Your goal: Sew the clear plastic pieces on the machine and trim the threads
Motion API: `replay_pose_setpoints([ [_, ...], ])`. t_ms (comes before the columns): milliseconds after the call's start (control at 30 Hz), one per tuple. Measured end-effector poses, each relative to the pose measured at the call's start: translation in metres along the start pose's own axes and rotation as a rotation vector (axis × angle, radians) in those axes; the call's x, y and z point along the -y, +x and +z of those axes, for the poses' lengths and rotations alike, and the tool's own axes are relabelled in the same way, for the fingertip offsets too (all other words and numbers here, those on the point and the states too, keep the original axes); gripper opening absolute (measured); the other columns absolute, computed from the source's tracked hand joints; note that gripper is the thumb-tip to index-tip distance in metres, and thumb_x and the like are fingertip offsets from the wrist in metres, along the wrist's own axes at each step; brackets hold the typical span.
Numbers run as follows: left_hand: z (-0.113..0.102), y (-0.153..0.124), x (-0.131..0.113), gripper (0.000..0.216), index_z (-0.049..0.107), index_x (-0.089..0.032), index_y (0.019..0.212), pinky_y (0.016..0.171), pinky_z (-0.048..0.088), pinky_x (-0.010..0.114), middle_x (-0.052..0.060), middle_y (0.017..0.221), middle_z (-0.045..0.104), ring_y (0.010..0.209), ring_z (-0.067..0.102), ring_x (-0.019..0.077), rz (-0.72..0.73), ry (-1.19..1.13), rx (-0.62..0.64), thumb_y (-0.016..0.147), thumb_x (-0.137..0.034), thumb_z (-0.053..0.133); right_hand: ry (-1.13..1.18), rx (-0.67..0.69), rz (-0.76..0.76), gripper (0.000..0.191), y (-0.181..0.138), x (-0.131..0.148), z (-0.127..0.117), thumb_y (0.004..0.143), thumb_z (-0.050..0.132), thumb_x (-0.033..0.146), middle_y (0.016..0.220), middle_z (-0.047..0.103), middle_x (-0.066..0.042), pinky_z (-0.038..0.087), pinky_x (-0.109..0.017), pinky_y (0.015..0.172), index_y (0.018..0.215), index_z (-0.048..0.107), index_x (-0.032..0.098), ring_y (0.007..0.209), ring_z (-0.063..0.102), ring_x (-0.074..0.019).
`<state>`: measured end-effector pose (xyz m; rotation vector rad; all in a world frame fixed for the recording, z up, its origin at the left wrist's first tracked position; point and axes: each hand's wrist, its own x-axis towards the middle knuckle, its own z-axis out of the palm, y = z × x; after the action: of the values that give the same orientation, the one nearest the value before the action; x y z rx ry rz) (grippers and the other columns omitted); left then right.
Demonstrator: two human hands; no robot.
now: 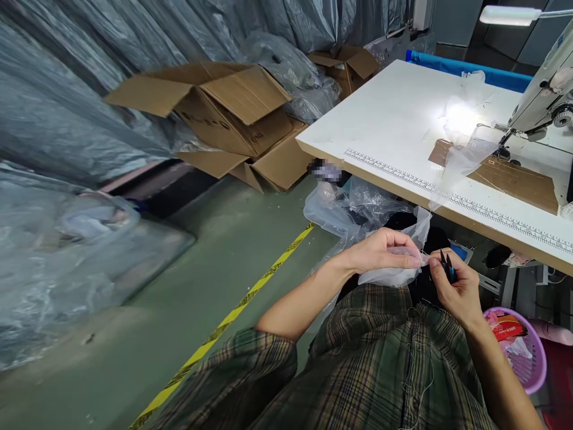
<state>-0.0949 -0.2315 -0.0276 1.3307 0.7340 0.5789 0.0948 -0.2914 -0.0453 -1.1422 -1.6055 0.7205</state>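
Note:
My left hand is closed, pinching a piece of thin, sheer white fabric in front of my lap. The fabric runs up over the table edge toward the sewing machine. My right hand is closed around small dark thread snips, whose tips sit right at the fabric edge by my left fingertips. Both hands are below the front edge of the white sewing table. A plaid shirt covers my arms and lap.
Open cardboard boxes lie on the green floor by grey plastic sheeting. A yellow-black floor tape line runs diagonally. Clear plastic bags hang under the table. A purple basket stands at right. Brown cardboard lies beside the machine.

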Motion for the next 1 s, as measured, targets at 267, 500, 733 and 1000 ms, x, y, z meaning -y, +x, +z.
replay_pose_setpoints([
  [267, 0.000, 0.009, 0.006, 0.030, 0.075, -0.014, 0.079, 0.061, 0.045, 0.022, 0.003, 0.074, 0.071, 0.065, 0.058, 0.0098, 0.024, 0.022, -0.003, 0.072, -0.042, 0.082, -0.049, 0.065, 0.032, 0.022, -0.001, -0.006, -0.006, 0.095, 0.053, 0.035, 0.074, 0.063, 0.000, 0.044, -0.025, 0.057, 0.081, 0.063, 0.020, 0.064, 0.056, -0.0134],
  [500, -0.003, 0.016, -0.001, 0.019, 0.078, -0.016, 0.083, 0.078, 0.054, 0.027, 0.005, 0.085, 0.078, 0.081, 0.070, 0.0161, 0.113, 0.217, 0.017, 0.079, -0.034, 0.077, -0.368, 0.092, -0.112, 0.044, 0.001, 0.001, -0.027, 0.105, 0.033, 0.043, 0.069, 0.064, -0.003, 0.044, -0.025, 0.055, 0.090, 0.068, 0.020, 0.059, 0.058, -0.0138],
  [733, -0.001, 0.016, -0.001, 0.022, 0.079, -0.017, 0.085, 0.076, 0.055, 0.027, 0.005, 0.086, 0.078, 0.081, 0.071, 0.0171, 0.082, 0.211, -0.016, 0.076, -0.037, 0.080, -0.638, 0.081, -0.240, 0.047, -0.002, -0.006, -0.026, 0.106, 0.032, 0.043, 0.069, 0.065, -0.004, 0.040, -0.024, 0.052, 0.090, 0.069, 0.019, 0.059, 0.060, -0.0135],
  [1000, 0.003, 0.016, -0.003, 0.022, 0.079, -0.015, 0.083, 0.069, 0.053, 0.025, 0.005, 0.083, 0.078, 0.075, 0.068, 0.0146, 0.026, 0.128, -0.037, 0.073, -0.035, 0.082, -0.663, 0.077, -0.312, 0.046, 0.003, -0.003, -0.020, 0.107, 0.033, 0.042, 0.069, 0.065, -0.004, 0.038, -0.025, 0.052, 0.089, 0.067, 0.017, 0.057, 0.057, -0.0130],
])
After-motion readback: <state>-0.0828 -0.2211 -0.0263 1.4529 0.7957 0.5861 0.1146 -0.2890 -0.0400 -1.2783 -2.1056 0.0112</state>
